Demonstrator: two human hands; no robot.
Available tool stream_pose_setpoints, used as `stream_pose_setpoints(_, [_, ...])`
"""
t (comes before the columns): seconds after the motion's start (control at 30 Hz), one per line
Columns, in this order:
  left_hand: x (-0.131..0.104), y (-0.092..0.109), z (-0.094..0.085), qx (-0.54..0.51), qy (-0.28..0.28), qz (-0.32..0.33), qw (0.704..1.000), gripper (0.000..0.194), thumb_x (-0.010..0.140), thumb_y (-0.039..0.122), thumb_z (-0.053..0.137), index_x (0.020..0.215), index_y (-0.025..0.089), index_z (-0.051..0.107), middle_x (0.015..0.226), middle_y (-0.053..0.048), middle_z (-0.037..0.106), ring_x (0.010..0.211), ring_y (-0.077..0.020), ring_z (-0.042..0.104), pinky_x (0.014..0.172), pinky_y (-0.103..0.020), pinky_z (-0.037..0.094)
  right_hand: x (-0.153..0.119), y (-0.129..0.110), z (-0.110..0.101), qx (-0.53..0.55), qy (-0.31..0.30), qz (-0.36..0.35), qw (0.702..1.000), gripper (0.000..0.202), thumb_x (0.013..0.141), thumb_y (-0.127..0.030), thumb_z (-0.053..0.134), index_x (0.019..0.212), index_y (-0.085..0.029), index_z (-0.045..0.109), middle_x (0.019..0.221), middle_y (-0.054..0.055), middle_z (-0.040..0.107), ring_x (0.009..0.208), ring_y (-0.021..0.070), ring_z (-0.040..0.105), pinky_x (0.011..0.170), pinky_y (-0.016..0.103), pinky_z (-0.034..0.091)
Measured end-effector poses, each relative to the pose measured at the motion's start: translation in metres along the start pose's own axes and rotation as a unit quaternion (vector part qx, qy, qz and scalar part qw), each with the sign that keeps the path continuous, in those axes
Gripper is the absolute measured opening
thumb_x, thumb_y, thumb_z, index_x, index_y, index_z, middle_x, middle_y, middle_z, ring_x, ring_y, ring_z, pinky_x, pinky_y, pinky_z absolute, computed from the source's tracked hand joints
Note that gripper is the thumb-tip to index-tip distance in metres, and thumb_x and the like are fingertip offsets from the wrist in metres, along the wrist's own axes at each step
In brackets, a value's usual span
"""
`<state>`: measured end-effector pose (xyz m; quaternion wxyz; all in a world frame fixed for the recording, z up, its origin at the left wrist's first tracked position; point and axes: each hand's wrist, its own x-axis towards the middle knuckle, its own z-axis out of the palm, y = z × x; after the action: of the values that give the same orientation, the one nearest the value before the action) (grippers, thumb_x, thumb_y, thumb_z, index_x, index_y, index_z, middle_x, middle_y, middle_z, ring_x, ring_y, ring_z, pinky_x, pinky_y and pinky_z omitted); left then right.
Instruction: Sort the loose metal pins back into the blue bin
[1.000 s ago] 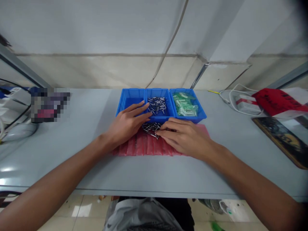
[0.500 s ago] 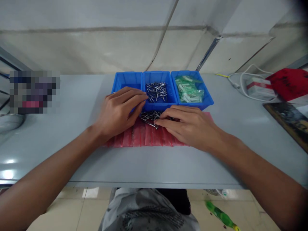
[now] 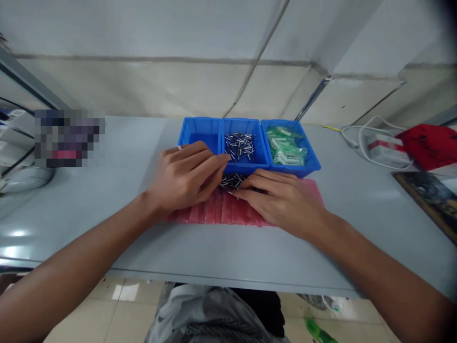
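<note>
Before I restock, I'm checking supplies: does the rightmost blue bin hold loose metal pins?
No, the rightmost blue bin holds greenish packets, while metal pins lie in the middle bin.

Clutter at both ends of table (image 3: 214,252).
Left: grey mouse (image 3: 30,179). Right: white cable (image 3: 353,144) curving beside red-banded white box (image 3: 389,150), red bag (image 3: 430,143), dark flat panel (image 3: 428,200). Green object (image 3: 319,331) on floor (image 3: 130,309); cord (image 3: 263,50) up wall (image 3: 124,28).

Soft, even light; glare spots on table (image 3: 200,252) at left; upper-right corner dark; pixelated patch (image 3: 69,138) far left.
</note>
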<state>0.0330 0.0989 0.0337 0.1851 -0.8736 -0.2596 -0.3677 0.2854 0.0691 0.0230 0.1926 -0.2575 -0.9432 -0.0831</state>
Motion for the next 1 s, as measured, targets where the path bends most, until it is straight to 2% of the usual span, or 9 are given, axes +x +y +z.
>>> stream_pose_setpoints(0.17, [-0.001,-0.003,0.000,0.013,-0.001,-0.004,1.000,0.015,0.096,0.019,0.059,0.107,0.020,0.069,0.076,0.001,0.075,0.071,-0.0137,0.070,0.059,-0.027,0.048,0.001,0.000,-0.001,0.075,0.048,-0.013,0.996,0.019,0.097,-0.008,0.060,0.109,-0.015,0.074,0.104,0.008,0.076,0.094,0.0208,0.069,0.077,0.037,0.062])
stream_pose_setpoints(0.23, [-0.002,-0.004,0.001,0.018,0.003,-0.005,1.000,0.014,0.096,0.019,0.060,0.106,0.020,0.069,0.075,0.002,0.074,0.071,-0.0134,0.070,0.058,-0.026,0.046,0.003,-0.001,-0.003,0.092,0.037,-0.014,0.995,0.018,0.098,-0.009,0.061,0.107,-0.015,0.074,0.107,0.008,0.077,0.096,0.0203,0.069,0.080,0.036,0.062])
stream_pose_setpoints(0.33, [-0.002,-0.004,0.001,0.014,0.012,-0.010,1.000,0.014,0.095,0.018,0.061,0.105,0.018,0.070,0.075,0.001,0.074,0.069,-0.0134,0.069,0.057,-0.026,0.045,0.004,-0.003,-0.003,0.059,0.001,-0.026,0.998,0.021,0.099,-0.008,0.058,0.110,-0.015,0.074,0.109,0.009,0.076,0.099,0.0217,0.069,0.085,0.039,0.063])
stream_pose_setpoints(0.43, [-0.002,-0.003,0.002,0.007,0.017,-0.019,1.000,0.014,0.093,0.017,0.063,0.105,0.018,0.070,0.075,0.001,0.074,0.069,-0.0133,0.069,0.058,-0.027,0.046,0.004,-0.004,0.000,0.042,0.004,-0.033,0.999,0.024,0.098,-0.006,0.056,0.112,-0.015,0.074,0.105,0.009,0.076,0.099,0.0229,0.069,0.087,0.040,0.062])
stream_pose_setpoints(0.67, [-0.001,-0.002,0.004,0.000,0.046,-0.011,0.999,0.015,0.090,0.015,0.065,0.104,0.019,0.071,0.073,0.001,0.073,0.066,-0.0133,0.068,0.057,-0.025,0.047,0.007,-0.009,-0.006,0.057,0.071,0.002,0.996,0.024,0.098,-0.005,0.055,0.102,-0.014,0.077,0.104,0.010,0.075,0.092,0.0206,0.067,0.083,0.036,0.059])
stream_pose_setpoints(0.77, [0.000,0.000,0.003,-0.001,0.048,-0.003,0.999,0.016,0.089,0.013,0.066,0.103,0.018,0.071,0.073,0.001,0.073,0.067,-0.0139,0.069,0.056,-0.026,0.047,0.008,-0.009,-0.009,0.051,0.032,0.008,0.998,0.021,0.097,-0.010,0.059,0.108,-0.015,0.077,0.113,0.008,0.076,0.100,0.0241,0.068,0.084,0.041,0.057])
stream_pose_setpoints(0.87, [0.000,0.001,0.001,0.004,0.042,0.009,0.999,0.019,0.085,0.012,0.069,0.104,0.016,0.071,0.074,0.000,0.074,0.068,-0.0152,0.070,0.055,-0.027,0.046,0.007,-0.008,-0.006,0.059,-0.013,-0.002,0.998,0.019,0.096,-0.012,0.063,0.108,-0.018,0.077,0.111,0.006,0.077,0.103,0.0250,0.069,0.084,0.042,0.055])
stream_pose_setpoints(1.0, [-0.002,0.002,0.000,0.002,0.041,0.015,0.999,0.021,0.085,0.013,0.070,0.106,0.016,0.070,0.077,0.000,0.074,0.070,-0.0150,0.070,0.055,-0.026,0.046,0.004,-0.005,0.002,0.064,0.014,-0.005,0.998,0.018,0.096,-0.010,0.063,0.107,-0.017,0.075,0.106,0.008,0.075,0.099,0.0221,0.068,0.087,0.039,0.056])
